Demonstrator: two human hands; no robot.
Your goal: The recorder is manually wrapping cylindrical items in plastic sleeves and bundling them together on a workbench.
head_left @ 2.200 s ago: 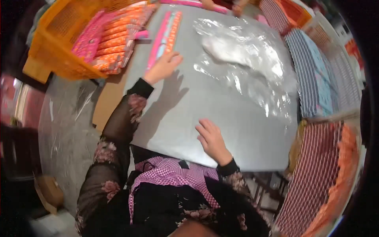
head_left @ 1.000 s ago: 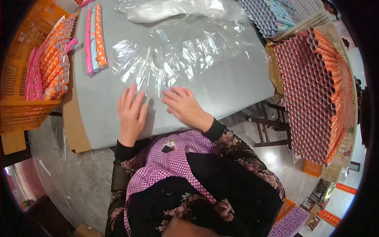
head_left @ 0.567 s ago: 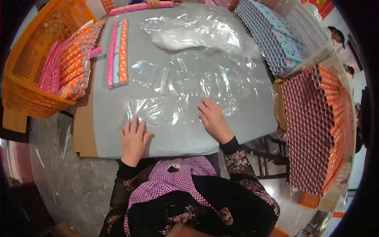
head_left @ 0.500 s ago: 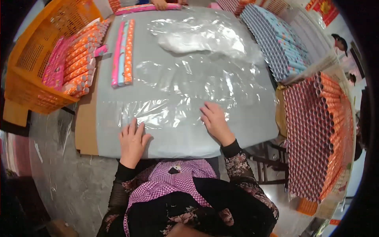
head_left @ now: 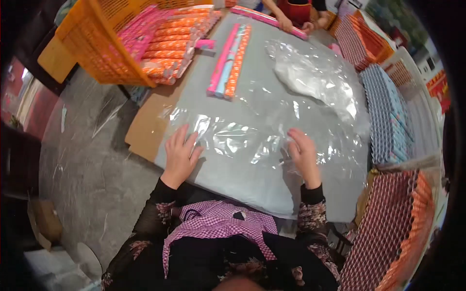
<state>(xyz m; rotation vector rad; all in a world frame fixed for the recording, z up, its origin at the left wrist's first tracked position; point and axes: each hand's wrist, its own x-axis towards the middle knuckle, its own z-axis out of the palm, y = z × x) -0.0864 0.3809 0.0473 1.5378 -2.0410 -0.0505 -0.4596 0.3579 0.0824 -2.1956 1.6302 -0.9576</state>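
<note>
A clear plastic sheet [head_left: 252, 131] lies spread on the grey table [head_left: 233, 179] in front of me. My left hand [head_left: 180, 154] rests flat on its near left corner, fingers apart. On the sheet's near right part sits my right hand [head_left: 303, 154], fingers bent down onto the film. Neither hand holds anything. Beyond the sheet, three long rolled tubes [head_left: 229, 60], pink, blue and orange, lie side by side.
An orange crate [head_left: 97, 48] at far left holds several pink and orange tubes [head_left: 165, 36]. A crumpled heap of clear plastic [head_left: 310, 77] lies at the far right. Stacks of tubes stand end-on at right [head_left: 388, 116] and near right [head_left: 388, 233]. Another person's hands [head_left: 293, 24] press a pink tube at the far edge.
My hands have slid further apart on the sheet, pressing it flat. The view has swung so the crate and tubes sit nearer the upper left.
</note>
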